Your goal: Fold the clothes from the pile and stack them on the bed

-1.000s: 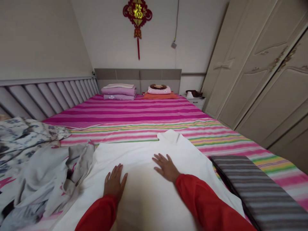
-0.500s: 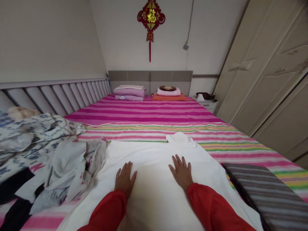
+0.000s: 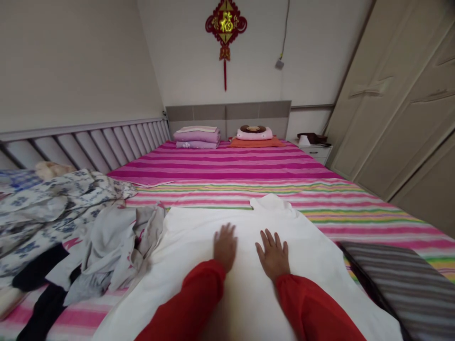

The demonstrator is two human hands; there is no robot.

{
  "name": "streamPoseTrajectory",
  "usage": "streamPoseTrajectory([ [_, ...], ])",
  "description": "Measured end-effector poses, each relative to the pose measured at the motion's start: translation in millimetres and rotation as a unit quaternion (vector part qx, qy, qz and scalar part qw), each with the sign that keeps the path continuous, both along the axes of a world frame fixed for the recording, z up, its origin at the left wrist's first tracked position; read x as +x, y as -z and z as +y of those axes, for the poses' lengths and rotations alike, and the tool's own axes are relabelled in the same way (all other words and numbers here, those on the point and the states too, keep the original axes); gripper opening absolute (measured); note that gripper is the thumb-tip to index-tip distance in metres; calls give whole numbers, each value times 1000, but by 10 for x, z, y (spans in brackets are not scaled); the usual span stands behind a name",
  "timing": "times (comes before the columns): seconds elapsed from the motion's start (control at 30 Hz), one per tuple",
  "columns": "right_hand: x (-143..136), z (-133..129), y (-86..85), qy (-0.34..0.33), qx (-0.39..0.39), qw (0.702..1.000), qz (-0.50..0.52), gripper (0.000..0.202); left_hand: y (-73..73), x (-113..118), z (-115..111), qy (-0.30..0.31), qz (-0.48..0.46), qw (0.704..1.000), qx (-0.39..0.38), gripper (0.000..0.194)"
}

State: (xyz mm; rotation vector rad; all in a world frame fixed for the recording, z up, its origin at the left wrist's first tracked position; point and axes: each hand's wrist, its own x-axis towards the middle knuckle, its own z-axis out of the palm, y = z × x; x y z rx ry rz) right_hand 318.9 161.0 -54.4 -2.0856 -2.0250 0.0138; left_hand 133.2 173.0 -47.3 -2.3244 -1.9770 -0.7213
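A white high-necked shirt (image 3: 199,237) lies spread over the bed in front of me, its collar (image 3: 273,203) pointing toward the headboard. My right hand (image 3: 273,255) rests flat on the upper part of the shirt, fingers spread. To its left is my left hand (image 3: 225,246), slightly blurred, with its fingers stretched out over the middle of the cloth; whether it touches the fabric I cannot tell. Neither hand holds anything. Both forearms are in red sleeves that cover part of the shirt.
Crumpled clothes (image 3: 106,241) and black socks (image 3: 42,270) lie at the left. A folded grey striped garment (image 3: 398,279) sits right of the shirt. Folded bedding (image 3: 197,137) and an orange cloth (image 3: 256,142) are by the headboard (image 3: 256,113). A rail (image 3: 106,142) borders the left, a wardrobe (image 3: 398,104) the right.
My left hand has moved right across the shirt, closer to my right hand. My right hand stays at nearly the same place on the cloth. The view has shifted slightly left.
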Motion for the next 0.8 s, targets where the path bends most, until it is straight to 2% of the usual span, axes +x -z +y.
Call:
streamPoseTrajectory([
  [0.07, 18, 11, 21, -2, 3, 1000, -3, 59, 49, 372, 35, 109, -2, 994, 10, 47],
  [0.13, 34, 20, 35, -3, 2, 1000, -4, 58, 104, 576, 108, 154, -2, 988, 17, 46],
  [0.17, 39, 23, 39, -4, 3, 1000, -4, 58, 124, 593, 171, 156, 0, 987, 21, 46],
  [0.23, 46, 24, 48, -5, 10, 1000, -3, 58, 138, 451, 355, 135, 9, 990, 27, 46],
  [0.27, 46, 24, 53, -5, 15, 1000, -2, 59, 134, 295, 467, 117, 18, 993, 27, 46],
  [0.33, 45, 21, 59, -4, 19, 1000, -3, 59, 108, -160, 692, 59, 36, 997, 15, 47],
  [0.43, 40, 17, 56, 0, 20, 1000, -6, 59, 42, -1059, 910, -63, 57, 996, -19, 49],
  [0.53, 30, 14, 34, 1, 16, 1000, -8, 60, -47, -1855, 922, -188, 59, 977, -84, 53],
  [0.6, 22, 11, 14, 1, 13, 1000, -9, 60, -98, -2084, 834, -240, 55, 963, -114, 54],
  [0.63, 18, 8, 6, 1, 13, 1000, -9, 60, -109, -2073, 762, -262, 54, 957, -113, 54],
  [0.7, 13, 3, -5, 3, 13, 1000, -12, 60, -81, -1818, 560, -274, 64, 956, -82, 54],
  [0.73, 12, 0, -6, 4, 12, 1000, -15, 60, -37, -1610, 433, -254, 73, 963, -59, 54],
  [0.8, 13, -5, -3, 8, 13, 1000, -21, 59, 87, -1172, 154, -120, 92, 988, -35, 51],
])
